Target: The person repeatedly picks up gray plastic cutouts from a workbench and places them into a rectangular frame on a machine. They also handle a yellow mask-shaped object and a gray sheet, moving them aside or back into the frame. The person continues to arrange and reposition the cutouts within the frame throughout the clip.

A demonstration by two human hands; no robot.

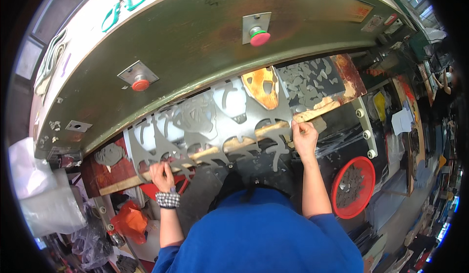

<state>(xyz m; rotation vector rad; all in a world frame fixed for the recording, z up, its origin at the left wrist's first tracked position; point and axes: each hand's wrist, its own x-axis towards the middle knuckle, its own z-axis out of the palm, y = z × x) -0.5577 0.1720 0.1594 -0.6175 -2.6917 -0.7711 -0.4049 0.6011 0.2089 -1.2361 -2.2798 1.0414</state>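
A grey sheet [250, 122] full of shaped cut-outs stretches across the machine bed, its near edge hanging over the wooden strip toward me. My left hand [162, 176], with a checked band at the wrist, pinches that edge near the sheet's left end. At the right end, my right hand [305, 137] is closed on the sheet's corner. White board shows through the larger openings. Within one opening toward the right lies an orange-brown cutting die [255, 82]. Several loose grey cut pieces [195, 116] lie overlapped on the middle of the sheet.
Above the bed runs a green machine beam [195, 41] with a red button [140, 83] and a pink button [260, 39]. Small grey pieces [305, 83] cover the bed's right end; grey scraps [109, 154] lie left. A red basin [372, 175] stands lower right. Teal scissors [135, 0] lie on top.
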